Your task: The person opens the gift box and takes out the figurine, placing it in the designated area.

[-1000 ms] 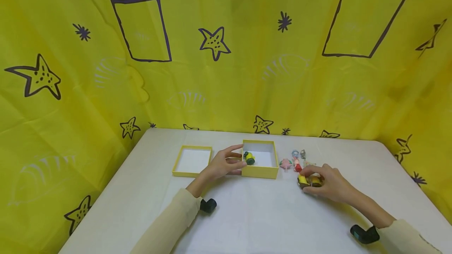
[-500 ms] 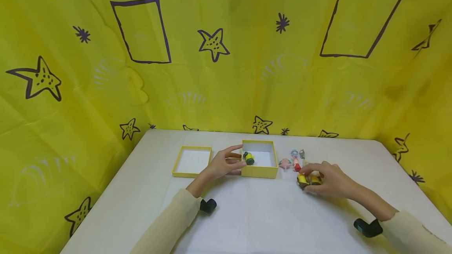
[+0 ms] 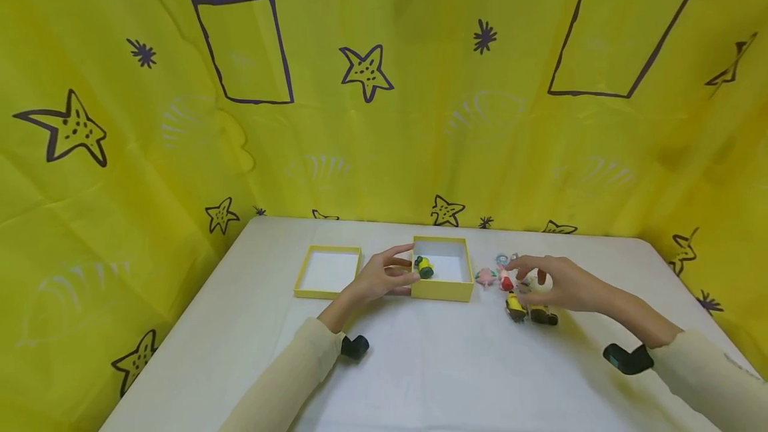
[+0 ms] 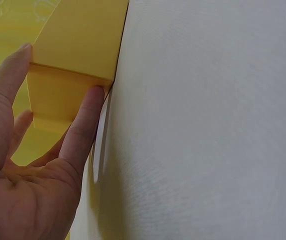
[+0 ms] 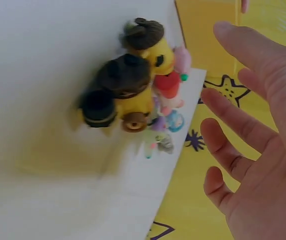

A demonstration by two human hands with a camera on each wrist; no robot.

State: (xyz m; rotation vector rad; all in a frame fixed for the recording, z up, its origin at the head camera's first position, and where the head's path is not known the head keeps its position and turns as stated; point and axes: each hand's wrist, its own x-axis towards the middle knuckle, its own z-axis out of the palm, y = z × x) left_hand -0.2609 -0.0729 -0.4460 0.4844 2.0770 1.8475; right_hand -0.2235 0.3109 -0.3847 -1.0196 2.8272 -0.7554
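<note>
My left hand (image 3: 384, 277) rests its fingertips against the left wall of a yellow box (image 3: 441, 291). Up close in the left wrist view, its fingers are spread and fairly straight along that wall (image 4: 58, 97). Inside the box lies a yellow-and-green toy figure (image 3: 425, 269). My right hand (image 3: 561, 283) hovers over a cluster of small figures, fingers parted, holding nothing. Below it are a yellow figure with a brown top (image 3: 515, 307) and one with a dark top (image 5: 125, 77). In the right wrist view the hand (image 5: 268, 145) is apart from them.
A shallow yellow-rimmed lid (image 3: 327, 272) lies left of the box. Right of the box are a pink figure (image 3: 485, 277), a red-and-pink one (image 3: 506, 279) and a blue one (image 3: 502, 259). A yellow curtain (image 3: 384, 152) hangs behind the white table (image 3: 384, 379).
My right hand has let go of the yellow figures and risen slightly up and back, leaving them on the table. My left hand stays at the box.
</note>
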